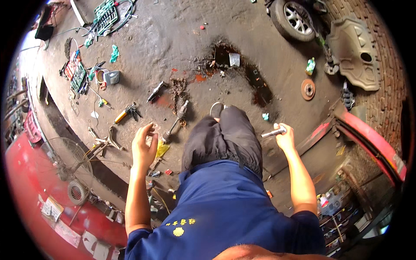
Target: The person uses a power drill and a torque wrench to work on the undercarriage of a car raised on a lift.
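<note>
My right hand is closed round a short silver ratchet, which points left over the floor. Nothing shows in my left hand; its fingers are apart and slightly curled. Just right of the left hand, an axle shaft with a dark joint lies on the floor, and a yellow bag or glove is beside its lower end. Further left are a yellow-barrelled caulking gun and a three-legged metal piece. A dark tool lies beyond the shaft.
Open tool cases and a grey container are at far left. A wheel, brake disc, bottle and large moulded panel are at far right. Dark liquid stains the floor ahead. A fan stands left.
</note>
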Demonstrator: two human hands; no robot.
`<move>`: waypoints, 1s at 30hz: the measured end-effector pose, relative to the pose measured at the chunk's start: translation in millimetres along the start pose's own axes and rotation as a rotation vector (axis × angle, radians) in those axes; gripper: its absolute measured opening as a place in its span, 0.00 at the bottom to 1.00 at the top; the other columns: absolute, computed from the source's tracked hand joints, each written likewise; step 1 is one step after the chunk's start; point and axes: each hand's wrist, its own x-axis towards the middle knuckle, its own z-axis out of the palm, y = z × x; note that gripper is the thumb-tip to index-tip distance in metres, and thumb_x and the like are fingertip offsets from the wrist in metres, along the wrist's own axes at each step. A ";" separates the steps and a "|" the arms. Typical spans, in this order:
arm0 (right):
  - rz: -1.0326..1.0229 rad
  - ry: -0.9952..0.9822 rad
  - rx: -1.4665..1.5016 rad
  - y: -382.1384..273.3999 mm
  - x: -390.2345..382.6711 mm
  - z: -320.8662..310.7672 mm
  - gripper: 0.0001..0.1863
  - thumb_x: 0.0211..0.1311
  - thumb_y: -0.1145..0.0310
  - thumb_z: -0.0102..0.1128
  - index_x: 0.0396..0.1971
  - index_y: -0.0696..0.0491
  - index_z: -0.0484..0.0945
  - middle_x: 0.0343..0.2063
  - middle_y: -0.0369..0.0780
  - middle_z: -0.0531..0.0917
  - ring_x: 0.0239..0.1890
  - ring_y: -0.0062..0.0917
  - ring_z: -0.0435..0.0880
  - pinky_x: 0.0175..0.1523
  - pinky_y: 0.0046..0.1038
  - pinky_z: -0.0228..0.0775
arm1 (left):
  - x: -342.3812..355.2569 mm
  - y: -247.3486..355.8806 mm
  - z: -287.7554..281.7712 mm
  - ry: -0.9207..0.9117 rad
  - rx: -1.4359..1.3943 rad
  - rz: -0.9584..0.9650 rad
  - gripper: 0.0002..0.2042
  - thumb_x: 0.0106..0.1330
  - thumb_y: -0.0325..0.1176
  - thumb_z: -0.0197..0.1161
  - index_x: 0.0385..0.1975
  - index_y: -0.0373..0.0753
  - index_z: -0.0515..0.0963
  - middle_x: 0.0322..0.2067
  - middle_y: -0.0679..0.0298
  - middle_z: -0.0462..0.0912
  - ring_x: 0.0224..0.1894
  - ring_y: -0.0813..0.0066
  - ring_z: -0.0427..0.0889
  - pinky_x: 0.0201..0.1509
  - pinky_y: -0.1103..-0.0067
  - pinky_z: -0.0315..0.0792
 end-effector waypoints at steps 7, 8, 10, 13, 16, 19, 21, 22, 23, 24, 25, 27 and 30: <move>0.381 -0.219 -0.262 -62.2 138.4 5.3 0.14 0.54 0.64 0.59 0.36 0.57 0.84 0.30 0.53 0.86 0.39 0.46 0.87 0.45 0.44 0.76 | 99.3 -12.9 -58.4 0.244 -0.231 -0.087 0.19 0.64 0.23 0.64 0.55 0.32 0.76 0.42 0.58 0.83 0.40 0.73 0.83 0.49 0.76 0.76; 0.430 -0.185 -0.294 -62.3 158.7 10.3 0.15 0.54 0.64 0.59 0.35 0.60 0.83 0.28 0.54 0.86 0.36 0.44 0.88 0.43 0.43 0.77 | 131.0 -5.7 -73.2 0.289 -0.253 -0.031 0.19 0.63 0.22 0.64 0.56 0.32 0.76 0.42 0.59 0.83 0.40 0.72 0.82 0.49 0.77 0.76; 0.522 -0.179 -0.286 -74.0 198.0 11.5 0.15 0.55 0.65 0.58 0.32 0.65 0.82 0.23 0.53 0.85 0.28 0.40 0.88 0.36 0.40 0.78 | 200.5 12.8 -110.4 0.320 -0.283 0.055 0.21 0.65 0.21 0.62 0.59 0.31 0.74 0.44 0.58 0.81 0.43 0.73 0.81 0.52 0.77 0.75; 0.595 -0.224 -0.076 -99.4 270.0 11.6 0.13 0.59 0.67 0.58 0.23 0.62 0.79 0.11 0.42 0.76 0.11 0.29 0.76 0.16 0.35 0.68 | 325.6 48.9 -172.3 0.407 -0.262 0.313 0.22 0.66 0.24 0.62 0.60 0.29 0.73 0.46 0.56 0.79 0.44 0.71 0.81 0.54 0.75 0.74; 0.692 -0.297 0.261 -138.9 345.3 11.0 0.14 0.66 0.62 0.64 0.32 0.59 0.79 0.13 0.38 0.72 0.12 0.26 0.71 0.16 0.33 0.67 | 447.9 82.9 -229.7 0.529 -0.334 0.519 0.24 0.64 0.29 0.66 0.59 0.26 0.72 0.45 0.53 0.79 0.44 0.68 0.80 0.53 0.72 0.74; 0.530 -0.293 0.468 -166.4 386.4 23.8 0.19 0.71 0.54 0.58 0.25 0.52 0.71 0.13 0.34 0.70 0.13 0.23 0.70 0.21 0.31 0.65 | 544.0 115.5 -296.2 0.683 -0.472 0.845 0.30 0.64 0.42 0.70 0.57 0.22 0.72 0.42 0.48 0.79 0.42 0.63 0.78 0.45 0.71 0.75; 0.637 -0.136 0.123 -216.8 410.0 26.7 0.22 0.72 0.50 0.57 0.27 0.55 0.72 0.15 0.36 0.72 0.12 0.24 0.69 0.20 0.31 0.65 | 588.7 149.7 -332.4 0.663 -0.520 0.998 0.30 0.64 0.42 0.69 0.57 0.23 0.72 0.43 0.48 0.79 0.43 0.63 0.78 0.46 0.71 0.74; 0.636 -0.133 0.164 -256.5 422.1 11.1 0.24 0.72 0.48 0.57 0.26 0.55 0.72 0.16 0.37 0.73 0.12 0.25 0.70 0.19 0.31 0.65 | 604.8 161.4 -346.7 0.643 -0.543 1.060 0.29 0.65 0.42 0.69 0.57 0.23 0.72 0.43 0.48 0.79 0.44 0.64 0.78 0.46 0.71 0.74; 0.609 -0.139 0.340 -266.1 437.2 -0.8 0.22 0.72 0.50 0.58 0.26 0.54 0.71 0.15 0.36 0.72 0.12 0.23 0.69 0.20 0.29 0.65 | 622.0 172.0 -360.6 0.622 -0.573 1.102 0.29 0.65 0.41 0.68 0.57 0.23 0.72 0.43 0.49 0.79 0.44 0.64 0.78 0.47 0.71 0.74; 0.598 -0.166 0.440 -287.3 453.6 -14.8 0.22 0.72 0.50 0.58 0.27 0.55 0.73 0.15 0.36 0.73 0.14 0.23 0.70 0.21 0.30 0.66 | 638.4 185.2 -376.2 0.594 -0.586 1.148 0.29 0.65 0.41 0.68 0.57 0.23 0.72 0.43 0.49 0.78 0.44 0.64 0.77 0.47 0.71 0.74; 0.580 -0.184 0.530 -305.0 467.2 -27.9 0.22 0.72 0.50 0.58 0.29 0.56 0.74 0.15 0.36 0.74 0.15 0.22 0.71 0.22 0.30 0.66 | 656.7 192.7 -386.4 0.564 -0.609 1.177 0.29 0.65 0.41 0.67 0.57 0.23 0.71 0.44 0.49 0.78 0.45 0.64 0.77 0.48 0.71 0.74; 0.536 -0.217 0.668 -347.1 494.2 -50.2 0.20 0.71 0.51 0.60 0.29 0.53 0.73 0.16 0.34 0.73 0.15 0.21 0.71 0.22 0.26 0.65 | 702.5 211.6 -410.6 0.510 -0.636 1.260 0.28 0.66 0.41 0.67 0.57 0.24 0.71 0.44 0.49 0.78 0.46 0.64 0.77 0.49 0.71 0.73; 0.615 -0.274 0.788 -411.6 507.6 -75.1 0.18 0.69 0.52 0.62 0.27 0.50 0.71 0.16 0.33 0.73 0.15 0.18 0.69 0.21 0.24 0.62 | 778.9 234.7 -440.6 0.419 -0.681 1.366 0.28 0.66 0.41 0.66 0.58 0.24 0.71 0.45 0.50 0.77 0.47 0.64 0.76 0.50 0.71 0.73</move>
